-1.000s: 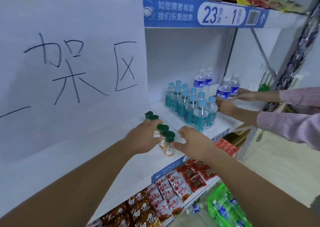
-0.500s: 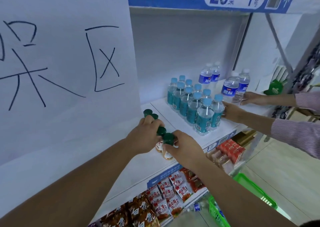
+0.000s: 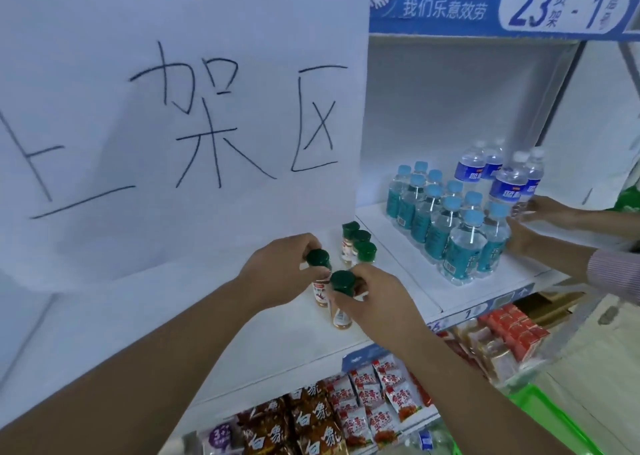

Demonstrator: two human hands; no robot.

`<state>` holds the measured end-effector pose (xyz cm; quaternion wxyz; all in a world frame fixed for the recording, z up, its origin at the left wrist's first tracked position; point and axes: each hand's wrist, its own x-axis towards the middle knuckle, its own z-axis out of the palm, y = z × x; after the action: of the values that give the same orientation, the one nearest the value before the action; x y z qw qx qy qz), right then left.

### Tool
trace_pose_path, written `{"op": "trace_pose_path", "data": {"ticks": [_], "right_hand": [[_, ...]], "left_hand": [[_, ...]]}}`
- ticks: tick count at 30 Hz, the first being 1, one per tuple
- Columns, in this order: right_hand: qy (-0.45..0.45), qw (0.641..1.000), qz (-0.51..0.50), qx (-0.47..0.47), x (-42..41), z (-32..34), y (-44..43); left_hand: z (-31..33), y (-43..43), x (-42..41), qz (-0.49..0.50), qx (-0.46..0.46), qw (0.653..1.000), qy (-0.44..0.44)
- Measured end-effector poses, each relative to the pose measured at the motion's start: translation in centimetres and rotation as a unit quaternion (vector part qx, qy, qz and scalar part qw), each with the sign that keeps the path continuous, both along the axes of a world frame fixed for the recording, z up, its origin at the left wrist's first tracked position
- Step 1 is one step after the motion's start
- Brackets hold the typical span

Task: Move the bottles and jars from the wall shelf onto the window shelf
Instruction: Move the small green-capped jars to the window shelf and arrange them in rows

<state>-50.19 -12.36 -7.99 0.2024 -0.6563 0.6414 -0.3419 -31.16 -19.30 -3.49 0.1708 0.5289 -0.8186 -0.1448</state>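
Note:
On the white shelf (image 3: 284, 333) stand small spice jars with dark green caps. My left hand (image 3: 277, 274) grips one jar (image 3: 318, 264) around its upper body. Just in front of it, my right hand (image 3: 374, 302) pinches a second jar (image 3: 341, 298) below its cap. Both jars are upright and side by side; whether they touch the shelf is unclear. Three more green-capped jars (image 3: 358, 245) stand in a row just behind. Further right is a block of several water bottles with light blue caps (image 3: 446, 222).
Another person's hands (image 3: 540, 212) in striped sleeves hold blue-labelled water bottles (image 3: 505, 184) at the shelf's right end. A large handwritten paper sign (image 3: 180, 118) hangs on the left. Snack packets (image 3: 346, 416) fill the lower shelf. A green basket (image 3: 568, 423) sits at the bottom right.
Both hands have drawn two jars forward and left, away from the row of jars. The view has shifted left and closer. The other person's hands stay at the water bottles.

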Motion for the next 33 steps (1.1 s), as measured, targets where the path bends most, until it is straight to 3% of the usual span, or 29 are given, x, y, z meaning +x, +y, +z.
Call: {"op": "trace_pose_path", "data": {"ticks": [11,21,33], "right_hand": [[-0.027,0.975,0.218,-0.005,17.1,2.1,0.9],[-0.077,0.908,0.412,0.017,34.0,3.3,8.6],[-0.091,0.841,0.533,0.019,52.1,5.2,20.7]], "left_hand": [[2.1,10.2,18.2,0.219,-0.024,0.971,0.089],[2.4,23.8,33.9,0.358,-0.051,0.925,0.115],[3.7,40.1,50.2,0.479,-0.088,0.867,0.110]]}}
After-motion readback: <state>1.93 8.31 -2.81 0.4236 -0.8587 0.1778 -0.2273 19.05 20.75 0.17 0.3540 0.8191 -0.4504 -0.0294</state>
